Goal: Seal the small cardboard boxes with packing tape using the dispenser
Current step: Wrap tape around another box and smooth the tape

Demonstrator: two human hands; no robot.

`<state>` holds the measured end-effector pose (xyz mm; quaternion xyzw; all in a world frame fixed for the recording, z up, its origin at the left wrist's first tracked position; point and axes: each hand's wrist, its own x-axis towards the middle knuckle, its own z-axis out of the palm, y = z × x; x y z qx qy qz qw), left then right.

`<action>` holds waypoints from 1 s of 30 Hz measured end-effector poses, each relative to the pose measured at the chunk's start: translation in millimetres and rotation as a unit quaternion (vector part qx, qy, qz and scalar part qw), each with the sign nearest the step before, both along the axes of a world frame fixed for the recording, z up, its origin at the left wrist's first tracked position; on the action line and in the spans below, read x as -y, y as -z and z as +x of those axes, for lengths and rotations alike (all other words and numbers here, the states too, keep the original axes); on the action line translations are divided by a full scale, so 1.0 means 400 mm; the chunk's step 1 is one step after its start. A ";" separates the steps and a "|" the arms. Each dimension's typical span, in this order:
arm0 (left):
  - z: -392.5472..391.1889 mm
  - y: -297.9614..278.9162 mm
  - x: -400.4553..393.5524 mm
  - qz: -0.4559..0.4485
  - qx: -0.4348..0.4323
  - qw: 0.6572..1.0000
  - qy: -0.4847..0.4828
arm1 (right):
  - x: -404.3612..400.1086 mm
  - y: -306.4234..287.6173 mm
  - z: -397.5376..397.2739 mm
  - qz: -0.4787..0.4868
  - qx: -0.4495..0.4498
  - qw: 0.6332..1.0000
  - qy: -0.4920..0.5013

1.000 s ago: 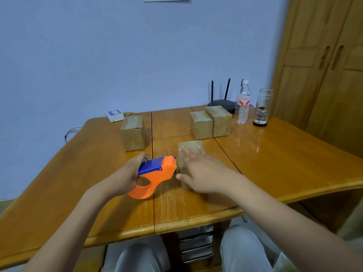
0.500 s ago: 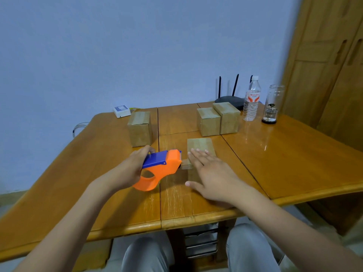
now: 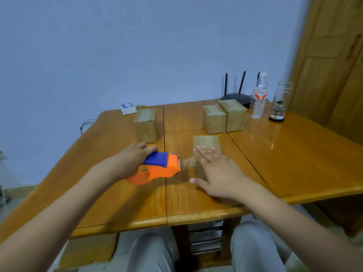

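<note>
My left hand (image 3: 131, 160) grips the orange and blue tape dispenser (image 3: 159, 167) just left of a small cardboard box (image 3: 206, 143) near the table's middle. A strip of clear tape (image 3: 187, 162) runs from the dispenser's mouth to the box's left side. My right hand (image 3: 217, 171) lies flat with straight fingers on top of that box and hides its near half. Another small box (image 3: 145, 124) stands behind the dispenser. Two more boxes (image 3: 214, 119) (image 3: 234, 114) stand side by side further back.
The wooden table (image 3: 294, 154) has seams between its leaves. At the back right stand a router (image 3: 235, 97), a water bottle (image 3: 258, 97) and a glass jar (image 3: 280, 103). A small white box (image 3: 127, 108) lies at the back left. A wooden wardrobe (image 3: 334, 55) rises on the right.
My left hand has pulled the dispenser leftwards away from the box, drawing out tape. My right hand has stayed flat on the box.
</note>
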<state>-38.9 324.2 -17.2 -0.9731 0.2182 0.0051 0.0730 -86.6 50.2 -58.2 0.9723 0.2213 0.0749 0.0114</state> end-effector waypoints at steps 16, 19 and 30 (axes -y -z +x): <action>0.003 -0.172 0.280 0.333 0.044 0.942 0.028 | -0.010 -0.012 0.001 -0.009 -0.009 1.000 0.010; 0.007 -0.172 0.318 0.325 0.020 0.945 -0.007 | -0.011 -0.017 -0.005 -0.008 -0.011 1.000 0.011; 0.035 -0.146 0.348 0.285 -0.048 0.957 -0.022 | -0.014 -0.014 -0.004 -0.012 -0.006 1.000 0.008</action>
